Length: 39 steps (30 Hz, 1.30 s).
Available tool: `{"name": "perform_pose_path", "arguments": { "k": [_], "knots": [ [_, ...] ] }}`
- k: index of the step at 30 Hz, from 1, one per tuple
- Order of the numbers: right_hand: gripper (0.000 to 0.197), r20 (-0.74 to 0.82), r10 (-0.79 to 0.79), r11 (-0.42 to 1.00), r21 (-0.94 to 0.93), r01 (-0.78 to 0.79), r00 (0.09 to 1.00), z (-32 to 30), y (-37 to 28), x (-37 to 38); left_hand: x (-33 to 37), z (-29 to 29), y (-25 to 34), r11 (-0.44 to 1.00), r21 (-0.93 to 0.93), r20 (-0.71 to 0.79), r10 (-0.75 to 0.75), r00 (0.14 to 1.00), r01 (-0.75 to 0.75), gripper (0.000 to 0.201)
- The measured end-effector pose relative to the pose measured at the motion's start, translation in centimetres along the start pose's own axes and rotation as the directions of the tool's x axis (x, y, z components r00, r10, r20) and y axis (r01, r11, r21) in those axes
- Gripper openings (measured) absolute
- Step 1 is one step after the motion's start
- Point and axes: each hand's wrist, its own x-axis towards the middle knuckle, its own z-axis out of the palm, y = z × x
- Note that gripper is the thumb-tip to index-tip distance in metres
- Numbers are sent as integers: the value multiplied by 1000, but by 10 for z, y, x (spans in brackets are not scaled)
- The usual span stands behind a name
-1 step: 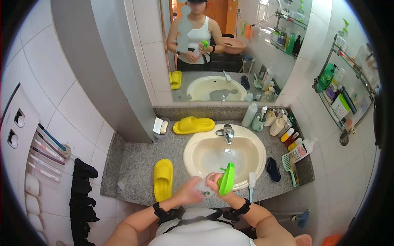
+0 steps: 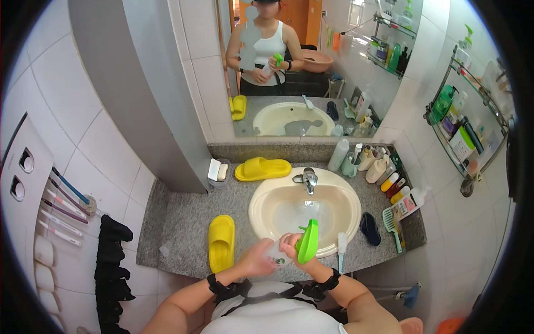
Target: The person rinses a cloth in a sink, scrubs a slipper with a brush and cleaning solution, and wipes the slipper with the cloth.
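Observation:
Both hands are on a spray bottle with a clear, whitish body [image 2: 276,254] and a bright green trigger head [image 2: 308,242], held tilted over the near rim of the cream sink [image 2: 256,214]. My left hand [image 2: 257,259] is wrapped round the body. My right hand [image 2: 291,249] grips at the neck, close beneath the green head; part of its fingers is hidden. Some whitish water lies in the basin under the chrome faucet [image 2: 308,179]. One yellow slipper [image 2: 222,243] lies left of my left hand, and another yellow slipper [image 2: 262,169] lies behind the sink's left side.
A scrub brush [image 2: 341,247] lies by the sink's right front. Farther right are a small dark slipper [image 2: 370,229] and a pale green slotted scoop [image 2: 391,227]. Several bottles line the back right corner. A soap dish [image 2: 218,172] stands back left; a glass shelf [image 2: 467,133] hangs right.

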Motion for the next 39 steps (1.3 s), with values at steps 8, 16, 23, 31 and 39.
{"name": "perform_pose_path", "arguments": {
  "k": [8, 16, 23, 31, 39],
  "knots": [
    [25, 306, -115, 960, -212, 185, 945, -4, 4, 2, 0, -6, -16, 991, -74, 116, 123, 986, -115, 59],
    [25, 241, -141, 938, -277, 207, 960, 0, 11, -12, -17, 14, -18, 989, 114, 32, 89, 995, -92, 63],
    [18, -59, 194, 962, -186, -202, 979, -17, 53, -8, -19, 12, -2, 998, -20, -92, -53, 994, 52, 77],
    [28, -361, 494, 830, 466, -306, 791, 6, 39, 32, -29, -12, -23, 951, -245, 3, -195, 981, 190, 86],
    [32, -199, 463, 835, 425, -350, 864, 38, 43, 21, -63, -37, -31, 865, -385, 223, -250, 942, 321, 74]
  ]
}}
